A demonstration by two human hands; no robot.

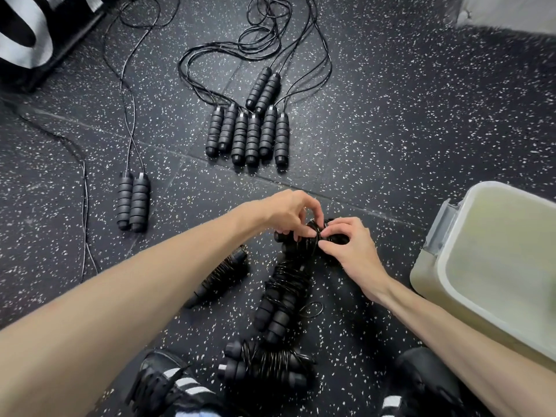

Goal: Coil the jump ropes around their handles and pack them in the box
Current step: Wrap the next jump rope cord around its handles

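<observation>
Both hands meet at frame centre — the left hand (pixel 288 213) and right hand (pixel 349 245) pinch a coiled jump rope (pixel 310 236), its handles mostly hidden under fingers. The box (pixel 445 266) sits at three o'clock, cut off by the edge; uncoiled ropes (pixel 249 127) lie at twelve.

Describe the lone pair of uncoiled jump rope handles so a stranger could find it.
Start at the big cluster of handles mid-floor, then look left. The lone pair lies side by side, apart from the cluster, its cord running straight up the floor.
</observation>
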